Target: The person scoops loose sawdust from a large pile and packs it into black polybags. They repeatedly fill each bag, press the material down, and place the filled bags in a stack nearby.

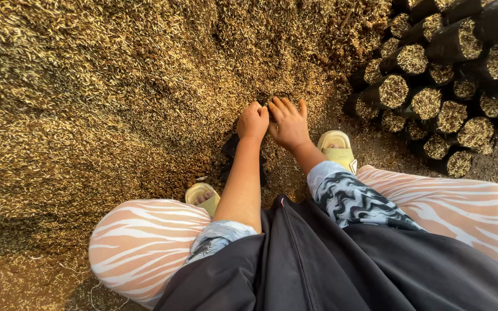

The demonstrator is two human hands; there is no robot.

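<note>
Left hand [253, 121] clenched on rim of small black bag [242, 151]; right hand [288, 122] open, pressing husk pile [116, 86]. Filled black bags [433, 86] stacked nearby.

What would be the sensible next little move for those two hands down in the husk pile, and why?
Probably scoop more husk into the small black bag. The left hand grips its rim, closed, while the right hand presses open-fingered at its mouth in the husk pile. The bag's dark opening still shows, whereas the filled black bags stacked to the right are packed to the brim.
</note>
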